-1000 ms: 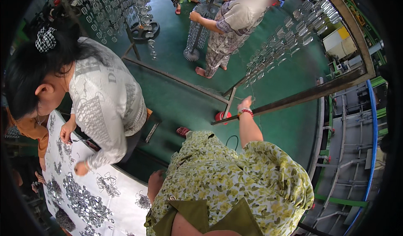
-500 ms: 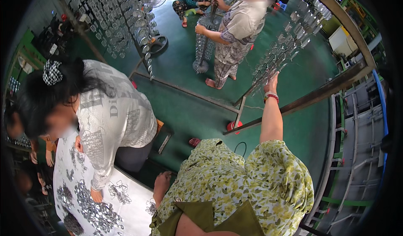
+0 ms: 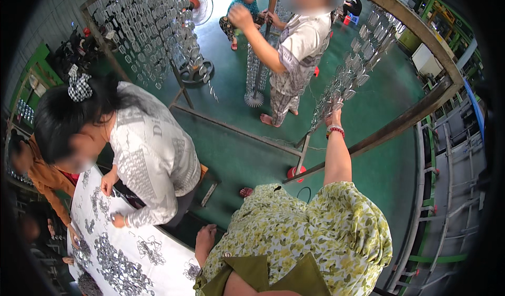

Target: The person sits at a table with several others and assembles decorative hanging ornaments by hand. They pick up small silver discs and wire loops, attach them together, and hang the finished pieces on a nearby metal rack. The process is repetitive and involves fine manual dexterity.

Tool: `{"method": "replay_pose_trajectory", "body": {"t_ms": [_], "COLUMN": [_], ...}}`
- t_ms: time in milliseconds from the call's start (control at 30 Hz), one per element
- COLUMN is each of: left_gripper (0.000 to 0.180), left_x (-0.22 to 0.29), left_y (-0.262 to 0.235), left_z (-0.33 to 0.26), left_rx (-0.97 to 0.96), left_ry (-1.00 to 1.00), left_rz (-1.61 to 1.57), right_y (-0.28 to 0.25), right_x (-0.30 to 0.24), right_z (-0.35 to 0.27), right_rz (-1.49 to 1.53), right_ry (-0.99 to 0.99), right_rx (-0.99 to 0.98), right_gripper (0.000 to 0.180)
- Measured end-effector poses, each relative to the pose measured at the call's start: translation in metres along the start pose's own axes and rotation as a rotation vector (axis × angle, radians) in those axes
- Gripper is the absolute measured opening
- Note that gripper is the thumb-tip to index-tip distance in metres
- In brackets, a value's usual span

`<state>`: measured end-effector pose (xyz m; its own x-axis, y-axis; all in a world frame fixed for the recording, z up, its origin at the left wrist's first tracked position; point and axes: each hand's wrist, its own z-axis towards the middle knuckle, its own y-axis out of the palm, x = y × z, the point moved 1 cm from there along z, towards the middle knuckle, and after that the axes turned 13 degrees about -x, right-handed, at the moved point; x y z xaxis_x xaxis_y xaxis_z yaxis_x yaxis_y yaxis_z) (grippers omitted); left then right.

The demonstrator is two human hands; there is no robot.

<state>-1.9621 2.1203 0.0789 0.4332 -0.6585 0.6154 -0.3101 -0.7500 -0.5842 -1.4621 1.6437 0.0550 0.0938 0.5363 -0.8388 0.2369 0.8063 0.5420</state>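
My right arm reaches out to a hanging bunch of strung silvery metal loops (image 3: pixel 353 67) on the right side of a metal frame (image 3: pixel 421 112). My right hand (image 3: pixel 334 118) is closed at the lower end of that bunch; its fingertips are partly hidden by the loops. Low beside my body, my left hand (image 3: pixel 205 238) hangs near the edge of a white-topped table (image 3: pixel 171 254). Its fingers look loosely extended, and nothing shows in them. Piles of small metal loops (image 3: pixel 118 264) lie on that table.
A person in a grey-white top (image 3: pixel 158 148) leans over the table, with others across it. Beyond the frame's lower bar (image 3: pixel 236 130) a person stands by a post hung with metal strands (image 3: pixel 258 59). More strands (image 3: pixel 147 27) hang far left. A red bucket (image 3: pixel 295 174) stands on the floor.
The hanging bunch and my right hand sit slightly lower in view. The standing person has raised an arm. The person at the table has drawn a hand back from the pile.
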Motion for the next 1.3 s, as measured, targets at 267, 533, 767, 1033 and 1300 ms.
{"method": "replay_pose_trajectory", "body": {"t_ms": [267,533,767,1033,1300], "left_gripper": [0.023,0.024,0.023,0.021,0.025], "left_x": [-0.01,-0.009,-0.005,0.007,0.034], "left_y": [0.002,0.003,0.005,0.004,0.053], "left_z": [0.001,-0.001,-0.004,0.0,0.035], "left_rx": [-0.007,-0.046,-0.054,0.148,0.226], "left_ry": [-0.034,-0.034,-0.051,-0.149,-0.176], "left_rz": [-0.026,-0.028,-0.031,-0.099,-0.238], "right_y": [0.057,-0.067,0.036,0.075,0.089], "right_x": [-0.043,0.141,0.163,0.239,0.314], "right_z": [-0.078,-0.122,-0.224,-0.166,-0.109], "right_rz": [0.018,-0.369,-0.638,-1.103,-1.555], "right_ry": [-0.041,0.148,1.091,0.951,0.806], "right_rx": [0.131,0.486,-0.27,-0.743,-1.221], "right_gripper": [0.066,0.063,0.032,0.019,0.02]}}
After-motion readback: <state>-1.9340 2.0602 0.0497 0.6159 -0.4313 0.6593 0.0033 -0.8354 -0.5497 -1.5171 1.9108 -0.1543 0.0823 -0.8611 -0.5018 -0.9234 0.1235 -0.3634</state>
